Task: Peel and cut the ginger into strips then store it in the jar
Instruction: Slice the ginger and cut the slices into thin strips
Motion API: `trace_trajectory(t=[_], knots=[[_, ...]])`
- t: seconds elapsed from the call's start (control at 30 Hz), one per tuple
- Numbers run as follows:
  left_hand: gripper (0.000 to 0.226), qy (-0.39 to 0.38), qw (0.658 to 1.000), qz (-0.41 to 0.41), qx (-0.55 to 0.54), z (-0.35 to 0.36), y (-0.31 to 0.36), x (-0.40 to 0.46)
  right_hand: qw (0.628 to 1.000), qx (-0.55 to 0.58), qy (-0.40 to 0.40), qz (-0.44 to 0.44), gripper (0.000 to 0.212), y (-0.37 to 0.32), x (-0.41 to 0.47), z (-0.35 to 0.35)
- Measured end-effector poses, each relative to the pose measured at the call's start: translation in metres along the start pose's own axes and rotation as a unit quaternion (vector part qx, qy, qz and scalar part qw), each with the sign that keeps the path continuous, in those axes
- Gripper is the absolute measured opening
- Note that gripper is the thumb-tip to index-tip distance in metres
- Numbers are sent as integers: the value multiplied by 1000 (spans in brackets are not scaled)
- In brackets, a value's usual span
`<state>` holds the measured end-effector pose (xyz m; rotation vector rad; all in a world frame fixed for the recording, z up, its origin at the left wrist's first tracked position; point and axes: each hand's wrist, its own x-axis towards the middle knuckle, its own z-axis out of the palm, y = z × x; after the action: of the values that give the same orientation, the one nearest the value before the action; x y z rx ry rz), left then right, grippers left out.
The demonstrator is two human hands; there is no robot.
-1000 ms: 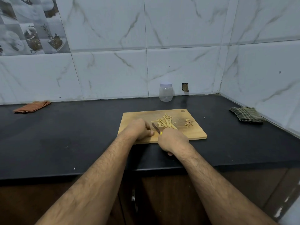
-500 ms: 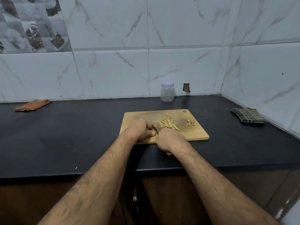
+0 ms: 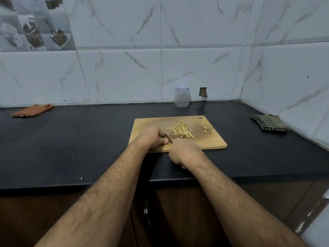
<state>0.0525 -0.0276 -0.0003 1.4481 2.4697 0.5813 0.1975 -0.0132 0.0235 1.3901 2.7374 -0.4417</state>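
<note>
Knife [image 3: 168,138] shifted left, hands [image 3: 152,138] closer

- Home kitchen, as indicated by:
- dark countertop [image 3: 71,139] set against marble-patterned wall tiles [image 3: 121,75]
- wooden cutting board [image 3: 147,122]
- folded cloths [image 3: 269,122] laid aside
- cabinet doors [image 3: 178,220] fitted beneath
</note>
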Motion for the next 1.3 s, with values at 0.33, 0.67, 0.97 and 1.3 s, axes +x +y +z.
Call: trace_trajectory(t=[0.33, 0.67, 0.97, 1.3], knots=[[28, -10, 1000, -3, -6, 0, -1, 0, 1000, 1, 9, 8, 24, 19, -22, 11], [33, -22, 1000, -7, -10, -2, 0, -1, 999, 36, 32, 10, 18, 13, -9, 4], [32, -23, 1000, 1, 3, -1, -1, -1, 998, 53, 18, -1, 15, 2, 1, 1], [33, -21, 1000, 5, -3, -2, -1, -1, 999, 44, -15, 3, 20, 1, 10, -4]])
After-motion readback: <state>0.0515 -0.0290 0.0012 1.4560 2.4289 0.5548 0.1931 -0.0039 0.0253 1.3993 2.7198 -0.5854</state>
